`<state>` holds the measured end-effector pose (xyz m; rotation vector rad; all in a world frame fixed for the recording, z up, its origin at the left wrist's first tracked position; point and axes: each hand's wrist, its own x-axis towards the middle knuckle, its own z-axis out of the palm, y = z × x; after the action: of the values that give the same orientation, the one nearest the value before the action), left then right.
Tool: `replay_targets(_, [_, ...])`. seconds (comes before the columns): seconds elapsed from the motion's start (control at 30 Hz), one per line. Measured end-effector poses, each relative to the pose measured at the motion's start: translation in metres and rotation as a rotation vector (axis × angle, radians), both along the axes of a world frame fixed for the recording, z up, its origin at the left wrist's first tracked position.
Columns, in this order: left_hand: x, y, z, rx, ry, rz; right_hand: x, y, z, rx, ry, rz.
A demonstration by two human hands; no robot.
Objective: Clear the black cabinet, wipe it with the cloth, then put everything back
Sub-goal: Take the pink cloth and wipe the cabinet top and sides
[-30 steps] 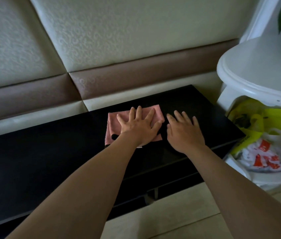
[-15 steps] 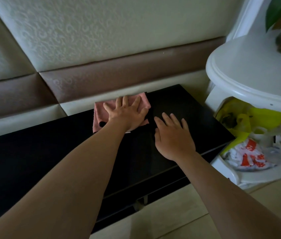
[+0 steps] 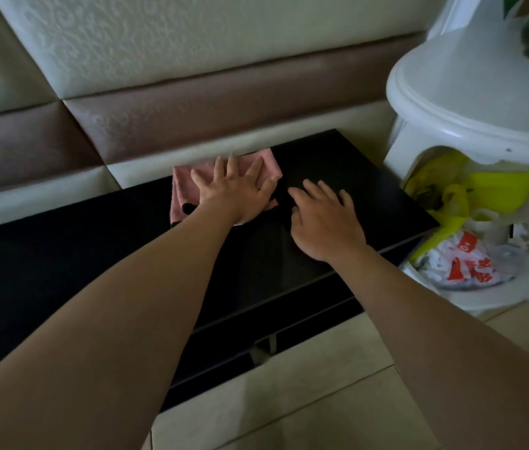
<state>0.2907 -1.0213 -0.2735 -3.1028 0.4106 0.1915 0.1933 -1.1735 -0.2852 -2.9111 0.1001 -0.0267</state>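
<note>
The low black cabinet point(image 3: 61, 261) runs along the padded wall, and nothing lies on its top except the cloth. A pink cloth point(image 3: 183, 186) lies flat at the back edge, right of the middle. My left hand point(image 3: 233, 193) presses down on the cloth with its fingers spread and straight. Just to its right, my right hand point(image 3: 324, 222) rests palm down on the bare black top with relaxed fingers. Most of the cloth is hidden under my left hand.
A white round table point(image 3: 470, 102) overhangs the cabinet's right end. Under it sit a yellow bag point(image 3: 451, 196) and a white plastic bag with red print point(image 3: 464, 264). The padded cream and brown wall point(image 3: 191, 92) backs the cabinet. Pale floor tiles point(image 3: 305, 384) lie in front.
My left hand has slid the cloth away from me, from the middle of the top to its back edge by the wall. My right hand stayed flat beside it.
</note>
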Motion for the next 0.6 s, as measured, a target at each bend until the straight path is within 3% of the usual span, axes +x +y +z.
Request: replay_targets(0.6, [-0.122,0.013,-0.004,0.016,0.013,-0.073,-0.004,-0.004,0.007,0.122,0.002,0.025])
